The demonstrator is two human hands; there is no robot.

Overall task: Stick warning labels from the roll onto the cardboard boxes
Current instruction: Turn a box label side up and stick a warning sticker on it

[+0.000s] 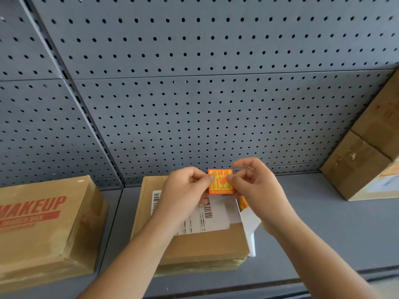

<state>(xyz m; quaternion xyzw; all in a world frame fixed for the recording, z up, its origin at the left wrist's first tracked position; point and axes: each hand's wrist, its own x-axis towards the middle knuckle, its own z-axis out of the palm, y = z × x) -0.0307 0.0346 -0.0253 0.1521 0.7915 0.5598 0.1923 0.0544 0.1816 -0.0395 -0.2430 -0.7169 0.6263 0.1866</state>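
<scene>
An orange and yellow warning label (220,181) is held upright above the middle cardboard box (200,242). My left hand (183,190) pinches its left edge, and my right hand (257,188) pinches its right edge. A strip of white backing paper (249,225) with another orange label on it hangs down from under my right hand, over the box's right side. The box carries a white shipping label (207,216) with barcodes on its top. The roll itself is hidden.
A box printed MAKEUP (43,225) sits on the grey shelf (323,223) at the left. Two stacked cardboard boxes (367,160) stand at the right. A grey pegboard wall (194,104) rises close behind the boxes.
</scene>
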